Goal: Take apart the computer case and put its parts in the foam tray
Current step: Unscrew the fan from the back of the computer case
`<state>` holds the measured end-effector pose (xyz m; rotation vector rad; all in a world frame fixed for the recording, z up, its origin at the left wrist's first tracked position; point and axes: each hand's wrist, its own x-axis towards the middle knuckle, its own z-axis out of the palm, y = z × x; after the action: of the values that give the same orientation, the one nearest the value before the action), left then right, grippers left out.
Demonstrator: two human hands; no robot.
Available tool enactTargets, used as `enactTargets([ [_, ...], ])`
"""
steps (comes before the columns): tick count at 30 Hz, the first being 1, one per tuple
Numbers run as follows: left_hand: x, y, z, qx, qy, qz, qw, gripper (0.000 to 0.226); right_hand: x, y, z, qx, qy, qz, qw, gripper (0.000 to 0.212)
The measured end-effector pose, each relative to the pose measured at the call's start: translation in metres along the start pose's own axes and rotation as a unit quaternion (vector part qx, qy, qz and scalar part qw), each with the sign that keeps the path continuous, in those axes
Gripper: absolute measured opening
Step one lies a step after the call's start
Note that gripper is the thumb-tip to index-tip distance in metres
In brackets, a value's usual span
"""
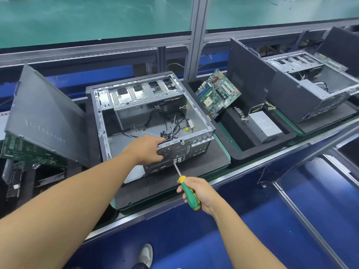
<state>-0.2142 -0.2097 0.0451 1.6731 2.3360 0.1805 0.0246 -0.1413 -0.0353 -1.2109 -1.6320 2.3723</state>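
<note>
1. Left hand (144,150): fingers curled over the top edge of the rear panel of the computer case (153,117), gripping it beside the round fan grille (165,152); fingertips hidden inside the case
2. Right hand (202,191): closed round the green-and-yellow handle of the screwdriver (191,195), held in front of the case, nearer the person
3. Computer case: grey metal, lying on its side with the open face up, on a black foam pad (174,183) at the middle of the bench; drive cage at the far end, loose black cables on its floor
4. Side panel (44,117): dark grey, tilted, leaning just left of the case
5. Foam tray (239,144): black, just right of the case, with several compartments
6. Second case (291,98): open, at the far right, beyond the tray
7. Motherboard (217,92): green, standing tilted in the tray's far left compartment
8. Power supply (265,126): grey box, lying flat in the tray's right compartment, wires at its far end
9. Screwdriver: bare metal shaft slanting up and left, tip touching the rear panel just below the fan grille, close beside the left hand
10. Shoe (145,255): white, on the blue floor at the lower edge
</note>
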Motion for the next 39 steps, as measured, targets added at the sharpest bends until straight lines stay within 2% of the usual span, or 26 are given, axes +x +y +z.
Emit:
enactTargets([
  [2, 0.0, 0.0, -0.001, 0.004, -0.002, -0.002, 1.0, 0.044, -0.001, 0.002, 0.002, -0.035, 0.029, -0.021, 0.999, 0.023],
  [8, 0.001, 0.001, -0.001, 0.007, 0.001, -0.005, 1.0, 0.048, -0.005, -0.002, 0.018, -0.131, 0.098, -0.049, 0.985, 0.013],
  [10, 0.001, 0.001, -0.001, 0.007, -0.001, -0.003, 1.0, 0.049, -0.007, -0.004, 0.022, -0.226, 0.138, -0.062, 0.962, 0.013],
  [12, 0.001, 0.001, -0.001, 0.007, -0.002, -0.003, 1.0, 0.052, -0.008, -0.006, 0.026, -0.329, 0.176, -0.072, 0.925, 0.014],
  [14, 0.001, 0.002, -0.001, 0.007, -0.004, -0.002, 1.0, 0.055, -0.007, -0.007, 0.032, -0.362, 0.194, -0.067, 0.909, 0.014],
  [15, 0.001, 0.002, -0.001, 0.008, -0.005, -0.002, 1.0, 0.056, -0.006, -0.008, 0.034, -0.343, 0.19, -0.052, 0.918, 0.014],
  [16, 0.001, 0.002, -0.001, 0.008, -0.005, -0.002, 1.0, 0.056, -0.005, -0.009, 0.036, -0.284, 0.175, -0.032, 0.942, 0.013],
  [18, 0.001, 0.002, -0.001, 0.008, 0.0, 0.0, 1.0, 0.055, -0.003, -0.011, 0.033, -0.071, 0.102, 0.038, 0.992, 0.017],
  [20, 0.001, 0.002, -0.001, 0.007, 0.0, 0.0, 1.0, 0.056, -0.004, -0.011, 0.023, 0.101, 0.016, 0.103, 0.989, 0.028],
  [21, 0.001, 0.002, -0.001, 0.007, 0.0, 0.0, 1.0, 0.057, -0.004, -0.009, 0.017, 0.14, -0.018, 0.118, 0.983, 0.033],
  [24, 0.001, 0.002, -0.001, 0.005, 0.004, -0.003, 1.0, 0.054, 0.0, -0.003, 0.008, 0.191, -0.073, 0.119, 0.972, 0.037],
  [30, 0.001, -0.001, 0.002, -0.007, 0.008, -0.005, 1.0, 0.059, 0.0, 0.013, 0.008, 0.227, -0.098, 0.09, 0.965, 0.033],
  [34, 0.002, -0.002, 0.003, -0.009, 0.01, -0.007, 1.0, 0.06, -0.001, 0.01, 0.014, 0.129, -0.048, 0.055, 0.989, 0.029],
  [37, 0.003, -0.003, 0.005, -0.007, 0.01, -0.007, 1.0, 0.056, -0.007, 0.002, 0.018, -0.073, 0.05, 0.009, 0.996, 0.029],
  [39, 0.003, -0.002, 0.004, -0.005, 0.007, -0.009, 1.0, 0.052, -0.011, -0.002, 0.022, -0.217, 0.108, -0.03, 0.97, 0.032],
])
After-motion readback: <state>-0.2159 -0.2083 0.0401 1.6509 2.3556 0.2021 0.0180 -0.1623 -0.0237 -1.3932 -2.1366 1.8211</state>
